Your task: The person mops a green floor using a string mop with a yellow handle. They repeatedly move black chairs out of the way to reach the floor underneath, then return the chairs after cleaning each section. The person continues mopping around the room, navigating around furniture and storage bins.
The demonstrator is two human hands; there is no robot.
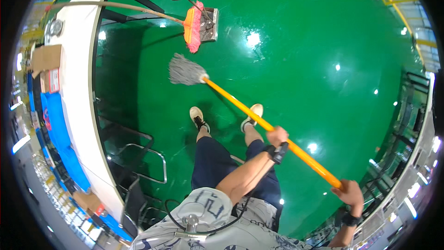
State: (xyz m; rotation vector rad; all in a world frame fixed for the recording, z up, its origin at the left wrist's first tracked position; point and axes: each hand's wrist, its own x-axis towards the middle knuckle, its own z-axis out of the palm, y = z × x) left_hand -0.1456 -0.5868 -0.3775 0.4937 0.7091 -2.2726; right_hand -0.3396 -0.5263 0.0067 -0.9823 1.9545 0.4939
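Note:
A mop with a yellow handle (240, 106) slants across the view, its grey string head (186, 70) resting on the green floor ahead of my feet. Partway up the handle, my left hand (277, 135) is wrapped round it. My right hand (350, 195) grips the same handle by its upper end, lower right in the view. Both wrists wear dark bands.
Beyond the mop head stand an orange and pink broom (192, 30) and a metal dustpan (210, 25). Along the left runs a white table (78, 88) with cardboard boxes (47, 59) and blue bins (58, 115); chairs with metal frames (163, 166) stand beside it.

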